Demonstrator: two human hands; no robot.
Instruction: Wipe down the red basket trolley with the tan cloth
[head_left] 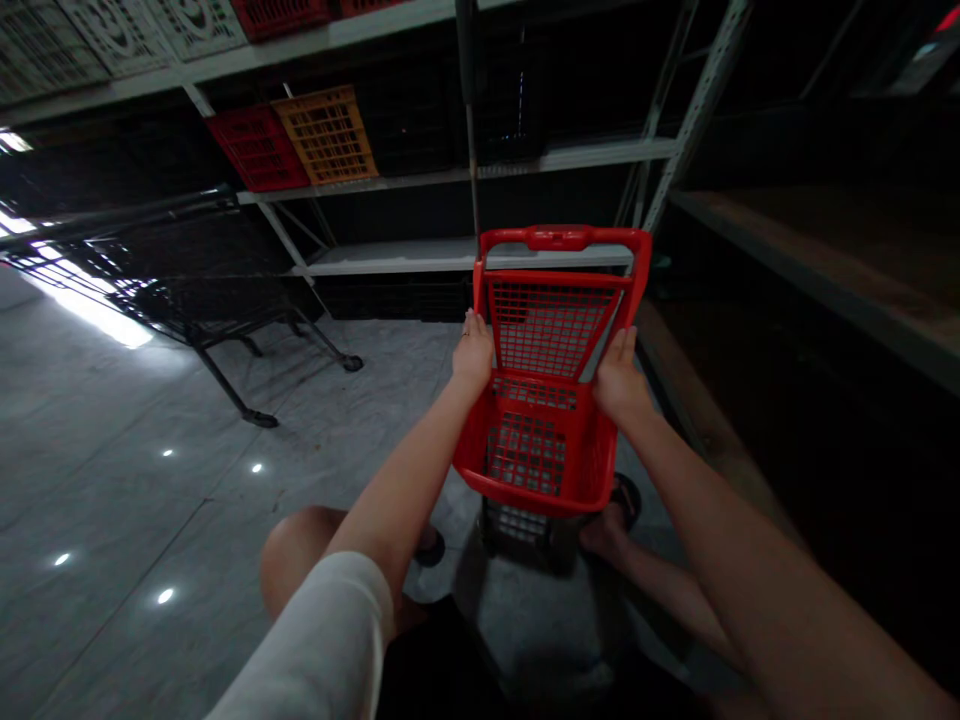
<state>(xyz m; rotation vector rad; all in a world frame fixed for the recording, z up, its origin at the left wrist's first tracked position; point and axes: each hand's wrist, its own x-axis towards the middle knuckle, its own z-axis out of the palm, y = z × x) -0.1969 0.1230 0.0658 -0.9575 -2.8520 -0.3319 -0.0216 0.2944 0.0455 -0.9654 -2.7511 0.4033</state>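
Between my legs stands a small red plastic shopping cart [534, 382] with grid walls and a looped handle at its far end. Its basket has nothing in it. My left hand [472, 352] holds the left side below the handle, fingers pointing up along the frame. On the opposite side my right hand [621, 380] grips the cart at about the same height, its fingers also pointing up. Part of each hand's hold is hidden behind the cart's side. Under the basket the dark lower frame and wheels show only dimly.
Behind the cart runs a metal shelf rack [405, 262] with a red crate [259, 148], a yellow crate [328, 135] and dark crates. A large dark cart [217, 340] on casters stands to the left. A low wooden-edged shelf [825, 270] borders the right. Grey concrete floor [150, 500] spreads left.
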